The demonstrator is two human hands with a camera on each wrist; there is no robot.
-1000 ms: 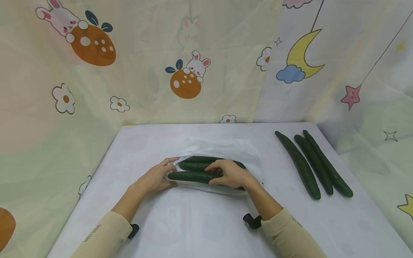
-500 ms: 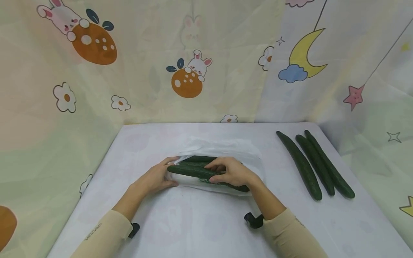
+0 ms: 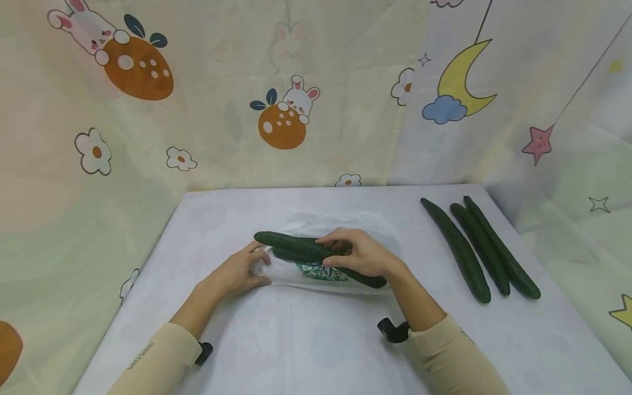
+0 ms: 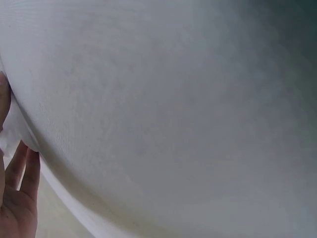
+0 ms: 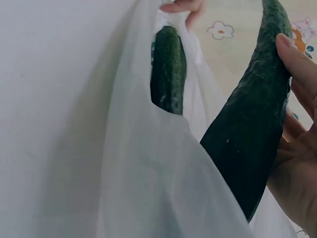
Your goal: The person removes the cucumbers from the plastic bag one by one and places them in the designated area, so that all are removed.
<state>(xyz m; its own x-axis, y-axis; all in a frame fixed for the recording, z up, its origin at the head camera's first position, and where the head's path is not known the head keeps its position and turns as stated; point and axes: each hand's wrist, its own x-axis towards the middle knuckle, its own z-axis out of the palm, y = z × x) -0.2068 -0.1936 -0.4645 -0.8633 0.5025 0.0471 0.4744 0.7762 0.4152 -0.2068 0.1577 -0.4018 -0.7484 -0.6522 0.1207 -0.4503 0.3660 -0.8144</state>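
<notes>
My right hand (image 3: 362, 253) grips a long dark green cucumber (image 3: 281, 240) round its middle, thumb on the near side and fingers over the far side. The cucumber is raised and lies aslant over the white plastic bag (image 3: 278, 272), which has a green print. In the right wrist view its lower part goes behind the bag's film, and another cucumber (image 5: 168, 69) shows in the bag's opening. At the bag's left end, my left hand (image 3: 239, 272) holds the bag's edge between spread thumb and fingers. The left wrist view shows mostly white surface, with fingers (image 4: 30, 173) at the film.
Three cucumbers lie side by side at the table's right: a left one (image 3: 459, 249), a middle one (image 3: 480, 248) and a right one (image 3: 503, 249). The white table (image 3: 296, 340) meets a patterned cloth backdrop (image 3: 217, 109) behind and at the sides.
The right hand has lifted the near cucumber and moved it away from me, its left tip rising most. The bag's green print has come into sight. The left hand stays at the bag's edge.
</notes>
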